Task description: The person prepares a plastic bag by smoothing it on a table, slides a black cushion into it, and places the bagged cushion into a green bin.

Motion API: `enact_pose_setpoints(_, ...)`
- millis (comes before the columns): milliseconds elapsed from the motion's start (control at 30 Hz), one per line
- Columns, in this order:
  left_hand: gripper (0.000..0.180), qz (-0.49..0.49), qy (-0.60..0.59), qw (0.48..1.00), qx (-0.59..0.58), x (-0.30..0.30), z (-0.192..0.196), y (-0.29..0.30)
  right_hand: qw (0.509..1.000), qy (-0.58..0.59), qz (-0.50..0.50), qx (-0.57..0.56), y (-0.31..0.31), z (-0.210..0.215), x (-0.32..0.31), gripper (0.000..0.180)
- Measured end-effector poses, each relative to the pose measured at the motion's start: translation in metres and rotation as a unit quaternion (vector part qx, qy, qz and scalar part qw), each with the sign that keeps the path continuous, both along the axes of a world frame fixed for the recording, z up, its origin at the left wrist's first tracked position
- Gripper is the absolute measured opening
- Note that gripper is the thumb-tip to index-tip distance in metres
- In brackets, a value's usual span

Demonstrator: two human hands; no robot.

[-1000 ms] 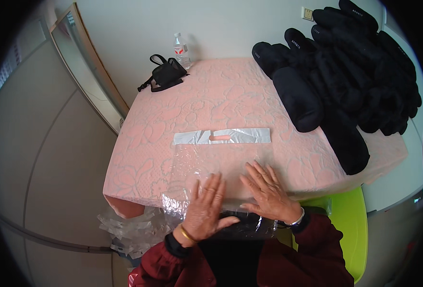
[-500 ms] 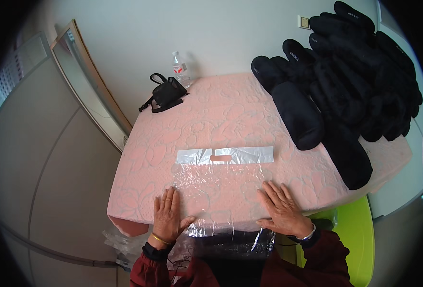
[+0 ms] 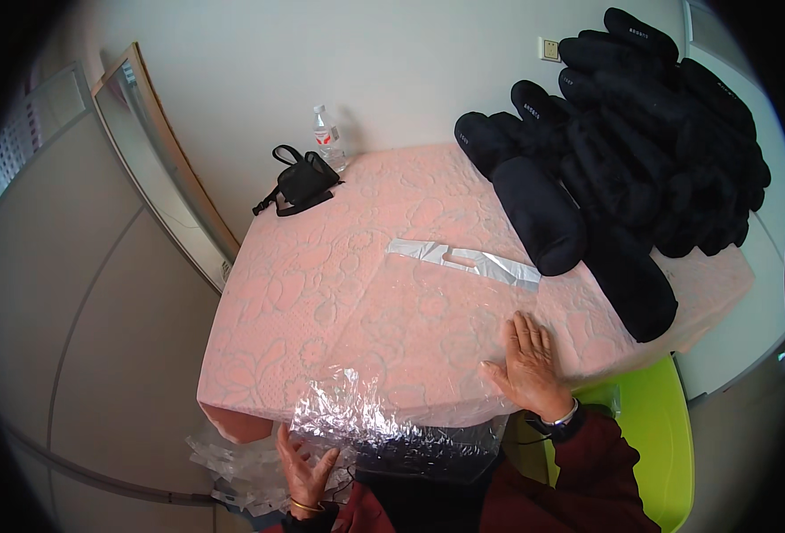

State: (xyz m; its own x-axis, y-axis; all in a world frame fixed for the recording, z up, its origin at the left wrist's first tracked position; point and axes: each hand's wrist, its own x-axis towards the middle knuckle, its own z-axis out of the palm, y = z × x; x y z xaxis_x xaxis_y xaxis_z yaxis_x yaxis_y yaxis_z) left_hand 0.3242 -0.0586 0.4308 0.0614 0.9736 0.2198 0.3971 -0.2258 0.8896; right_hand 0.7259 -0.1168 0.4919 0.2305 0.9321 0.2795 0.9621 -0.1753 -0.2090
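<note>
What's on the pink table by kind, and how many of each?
Clear plastic bag: 1, with the right hand flat on it
Black pouch with strap: 1
Water bottle: 1
Pile of black slippers: 1 pile, single slippers too overlapped to count
Total: 4, counting the pile as one

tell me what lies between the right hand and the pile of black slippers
In the head view, only bare pink patterned tablecloth and the edge of the clear plastic bag lie between the right hand and the black slippers.
</note>
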Motion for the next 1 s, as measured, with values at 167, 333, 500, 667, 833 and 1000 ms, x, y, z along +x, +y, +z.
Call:
enact_pose_setpoints(167,0.037,-0.068,-0.360,0.852,-0.375,-0.001,-0.004,0.005,1.000,-0.010,-0.012,-0.003,-0.001,0.001,0.006,0.081)
enact_pose_setpoints(333,0.007,-0.148,-0.351,0.882,-0.277,-0.021,0.011,0.039,0.999,-0.009,-0.040,-0.003,-0.006,0.003,0.007,0.076)
enact_pose_setpoints(500,0.029,-0.127,-0.400,0.900,-0.121,-0.020,0.085,0.100,0.999,-0.032,0.042,-0.003,-0.025,0.018,-0.020,0.072)
enact_pose_setpoints(667,0.074,-0.098,-0.210,0.972,0.037,0.000,0.091,0.073,0.994,-0.073,0.069,0.045,-0.021,0.023,-0.021,0.068)
enact_pose_setpoints(833,0.072,-0.171,0.237,0.905,0.308,0.041,0.083,0.015,0.995,-0.074,0.072,0.015,-0.010,0.027,-0.055,0.059)
enact_pose_setpoints(1000,0.070,-0.181,0.352,0.866,0.306,0.057,0.065,0.036,0.974,0.024,0.227,0.013,-0.013,0.036,-0.087,0.054)
